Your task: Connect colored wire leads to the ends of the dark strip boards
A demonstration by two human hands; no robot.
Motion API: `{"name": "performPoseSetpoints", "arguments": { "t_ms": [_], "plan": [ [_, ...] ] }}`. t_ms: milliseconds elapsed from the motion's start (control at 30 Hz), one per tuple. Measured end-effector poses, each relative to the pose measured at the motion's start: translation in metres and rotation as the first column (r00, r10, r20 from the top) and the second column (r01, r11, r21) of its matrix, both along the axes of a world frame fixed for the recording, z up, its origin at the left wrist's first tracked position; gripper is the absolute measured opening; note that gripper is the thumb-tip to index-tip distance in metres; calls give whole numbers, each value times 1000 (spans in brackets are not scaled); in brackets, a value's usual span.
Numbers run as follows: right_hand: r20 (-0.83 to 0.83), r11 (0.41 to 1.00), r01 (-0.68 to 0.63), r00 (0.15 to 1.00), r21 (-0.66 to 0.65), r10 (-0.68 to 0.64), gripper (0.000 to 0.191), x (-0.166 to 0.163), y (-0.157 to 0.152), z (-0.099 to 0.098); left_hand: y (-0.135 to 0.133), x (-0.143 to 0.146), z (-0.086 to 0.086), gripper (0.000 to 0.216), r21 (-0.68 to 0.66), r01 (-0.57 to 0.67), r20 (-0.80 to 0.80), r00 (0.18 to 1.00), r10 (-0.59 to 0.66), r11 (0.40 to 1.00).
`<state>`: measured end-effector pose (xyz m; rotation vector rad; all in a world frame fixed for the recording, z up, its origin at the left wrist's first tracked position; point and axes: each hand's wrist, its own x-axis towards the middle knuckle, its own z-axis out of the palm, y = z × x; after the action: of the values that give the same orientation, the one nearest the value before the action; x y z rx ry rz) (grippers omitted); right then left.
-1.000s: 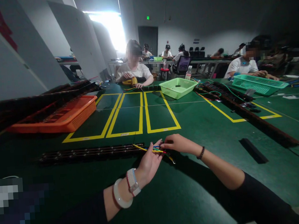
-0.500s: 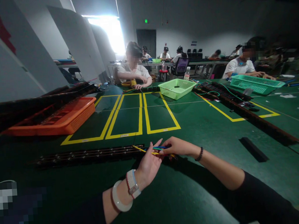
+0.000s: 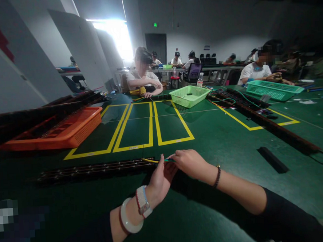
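Note:
Several coloured wires [image 3: 150, 160], yellow, green and blue among them, come off the right end of a long dark strip [image 3: 96, 170] with bright metal points along it. My left hand [image 3: 161, 179] is closed around the wires at that end, thumb pointing up. Meeting it from the right, my right hand [image 3: 190, 163] pinches the same wires, its fingers curled over them. Between the two hands only a short stretch of wire shows; the wire ends are hidden behind my fingers.
An orange basket [image 3: 77, 131] with long dark strips stands left. Yellow taped frames [image 3: 133, 148] mark the green table. Beyond are a light green basket [image 3: 190, 97] and a teal basket [image 3: 274, 90]. A short black bar [image 3: 273, 159] lies right. Co-workers sit across.
My right hand has turned and closed further over the wires, so less of them shows. The left hand's fingers, stretched out before, are now curled in more. The view has shifted slightly.

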<state>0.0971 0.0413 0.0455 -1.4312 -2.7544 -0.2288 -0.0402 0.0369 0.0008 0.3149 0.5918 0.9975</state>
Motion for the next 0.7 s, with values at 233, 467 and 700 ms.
{"name": "performPoseSetpoints", "arguments": {
  "t_ms": [233,467,700],
  "plan": [
    [97,969,-231,970,82,223,24,3,3,-9,1,0,0,24,-3,-32,-51,998,32,999],
    [-123,941,-326,941,-90,315,43,16,2,12,1,-1,2,32,34,13,-59,998,-11,999],
    [43,924,-377,926,66,375,38,25,4,12,3,-2,-1,36,44,26,-56,998,-24,999]
  ]
}}
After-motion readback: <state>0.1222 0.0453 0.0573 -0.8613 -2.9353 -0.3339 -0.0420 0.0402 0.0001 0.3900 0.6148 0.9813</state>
